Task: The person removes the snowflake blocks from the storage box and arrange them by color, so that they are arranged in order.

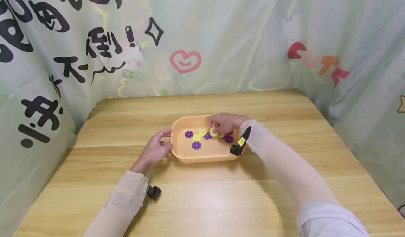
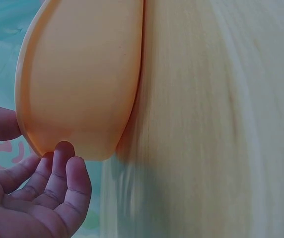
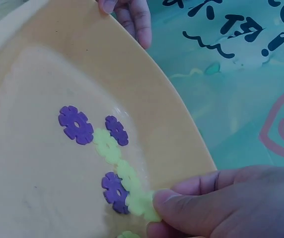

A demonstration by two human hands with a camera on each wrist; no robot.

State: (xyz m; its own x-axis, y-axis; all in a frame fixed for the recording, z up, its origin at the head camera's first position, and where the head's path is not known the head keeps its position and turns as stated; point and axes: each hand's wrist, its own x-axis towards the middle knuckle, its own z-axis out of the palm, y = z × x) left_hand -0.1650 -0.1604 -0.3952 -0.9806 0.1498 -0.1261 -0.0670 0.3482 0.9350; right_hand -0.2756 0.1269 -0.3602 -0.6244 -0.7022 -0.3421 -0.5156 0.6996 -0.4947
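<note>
Pinching a yellow disc (image 3: 143, 204) to its left, my right hand (image 1: 226, 122) is sitting inside the tray (image 1: 205, 159); my left hand (image 1: 155, 149) is gripping the end toward the surface (image 1: 196, 202)'s left edge.

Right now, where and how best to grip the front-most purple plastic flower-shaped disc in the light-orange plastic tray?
I'd pinch the purple flower-shaped disc by its left and right notched edges, from above on the near side. It lies flat in the light-orange plastic tray, bare floor flanking those edges; a yellow flower-shaped disc crowds its far edge.
</note>
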